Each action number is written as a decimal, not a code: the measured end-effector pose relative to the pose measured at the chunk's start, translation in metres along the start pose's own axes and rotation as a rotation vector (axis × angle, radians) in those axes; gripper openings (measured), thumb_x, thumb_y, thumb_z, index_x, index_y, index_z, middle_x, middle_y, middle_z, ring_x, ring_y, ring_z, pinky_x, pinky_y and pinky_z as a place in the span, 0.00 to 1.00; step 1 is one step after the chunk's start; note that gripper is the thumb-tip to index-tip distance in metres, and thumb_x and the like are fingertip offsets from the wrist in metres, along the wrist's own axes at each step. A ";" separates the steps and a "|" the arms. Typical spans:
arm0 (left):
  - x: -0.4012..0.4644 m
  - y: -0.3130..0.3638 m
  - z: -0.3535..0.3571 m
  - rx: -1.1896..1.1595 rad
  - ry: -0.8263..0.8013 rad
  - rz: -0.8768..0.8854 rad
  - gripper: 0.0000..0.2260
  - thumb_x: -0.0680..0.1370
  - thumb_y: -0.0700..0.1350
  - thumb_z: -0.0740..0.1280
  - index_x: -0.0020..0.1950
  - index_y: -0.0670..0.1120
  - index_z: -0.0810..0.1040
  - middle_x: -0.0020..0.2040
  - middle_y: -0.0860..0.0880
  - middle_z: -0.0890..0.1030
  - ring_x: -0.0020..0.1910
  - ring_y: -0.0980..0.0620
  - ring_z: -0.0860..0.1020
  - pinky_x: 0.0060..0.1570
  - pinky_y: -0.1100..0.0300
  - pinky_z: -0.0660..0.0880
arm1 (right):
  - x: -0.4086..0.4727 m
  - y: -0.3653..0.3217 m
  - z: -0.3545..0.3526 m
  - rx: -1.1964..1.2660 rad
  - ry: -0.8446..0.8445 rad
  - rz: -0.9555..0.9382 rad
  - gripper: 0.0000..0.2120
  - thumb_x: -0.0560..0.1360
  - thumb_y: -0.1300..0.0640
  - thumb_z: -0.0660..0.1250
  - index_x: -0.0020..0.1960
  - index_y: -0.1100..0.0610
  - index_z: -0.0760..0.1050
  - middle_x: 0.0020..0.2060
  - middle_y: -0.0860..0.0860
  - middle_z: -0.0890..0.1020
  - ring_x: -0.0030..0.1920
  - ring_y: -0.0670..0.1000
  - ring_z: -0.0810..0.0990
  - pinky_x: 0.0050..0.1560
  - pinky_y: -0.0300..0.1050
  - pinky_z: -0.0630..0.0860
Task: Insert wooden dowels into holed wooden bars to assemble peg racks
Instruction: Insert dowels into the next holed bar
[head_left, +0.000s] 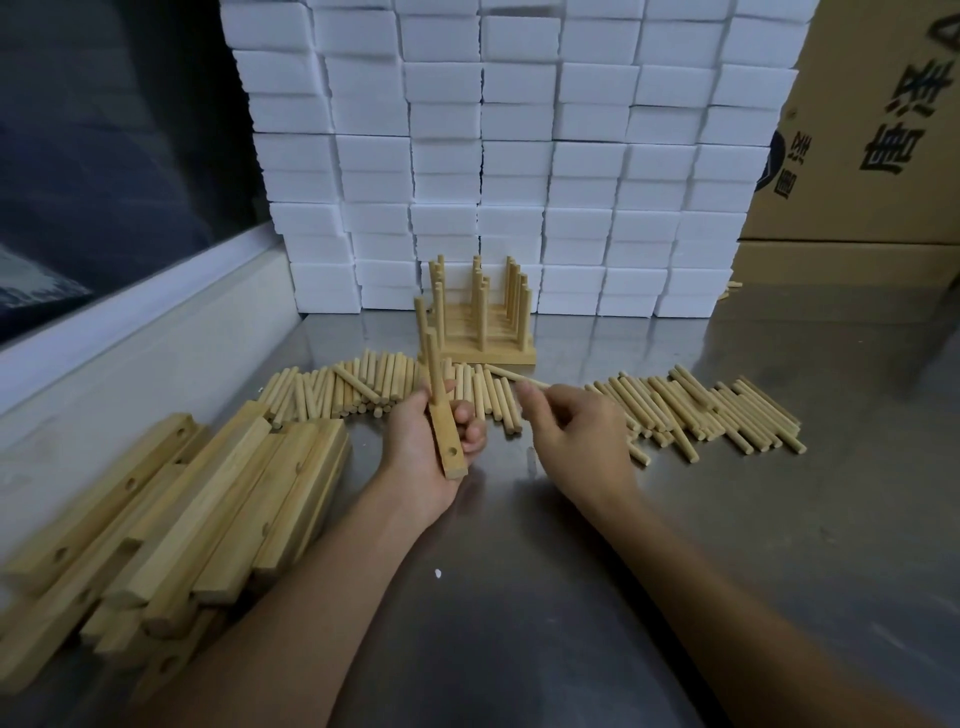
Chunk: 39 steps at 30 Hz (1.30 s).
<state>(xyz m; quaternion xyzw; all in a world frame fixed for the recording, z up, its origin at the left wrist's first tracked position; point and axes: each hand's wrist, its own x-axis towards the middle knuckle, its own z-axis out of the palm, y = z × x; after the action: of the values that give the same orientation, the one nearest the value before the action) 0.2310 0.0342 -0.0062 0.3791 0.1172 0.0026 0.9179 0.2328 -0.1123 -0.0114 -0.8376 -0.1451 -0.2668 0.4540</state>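
Our left hand gripped a holed bar, fingers curled round it, with the bar pointing away from us and two dowels already standing in its far holes. One empty hole showed near its close end. Our right hand pinched a loose dowel just above the dowel pile on the steel table. To do this step well, we judged, the dowel tip should meet the hole straight — not slanted — and the bar should be held firm while we pushed. More bars lay at left; finished racks stood behind.
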 end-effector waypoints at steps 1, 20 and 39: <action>-0.001 0.000 0.001 0.004 0.013 0.018 0.13 0.85 0.49 0.53 0.49 0.44 0.71 0.28 0.48 0.70 0.22 0.52 0.68 0.22 0.62 0.64 | 0.000 -0.002 0.003 0.076 -0.018 0.055 0.18 0.81 0.51 0.63 0.37 0.58 0.78 0.24 0.47 0.73 0.25 0.44 0.69 0.29 0.35 0.65; -0.002 0.003 0.003 0.035 0.075 0.020 0.14 0.85 0.53 0.54 0.49 0.45 0.72 0.28 0.48 0.69 0.27 0.51 0.67 0.25 0.62 0.66 | -0.004 -0.034 0.001 0.678 -0.242 0.295 0.13 0.83 0.54 0.59 0.48 0.62 0.75 0.31 0.54 0.81 0.29 0.50 0.79 0.32 0.40 0.72; -0.007 0.004 -0.001 0.074 0.059 -0.047 0.22 0.84 0.54 0.57 0.44 0.42 0.83 0.37 0.45 0.84 0.37 0.49 0.83 0.42 0.58 0.80 | -0.002 -0.045 0.006 0.092 -0.368 -0.240 0.08 0.80 0.57 0.65 0.46 0.62 0.75 0.35 0.53 0.81 0.37 0.53 0.80 0.42 0.55 0.76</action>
<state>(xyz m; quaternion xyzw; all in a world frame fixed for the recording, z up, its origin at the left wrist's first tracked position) 0.2240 0.0370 -0.0029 0.4096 0.1532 -0.0122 0.8992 0.2115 -0.0825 0.0152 -0.8273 -0.3361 -0.1547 0.4227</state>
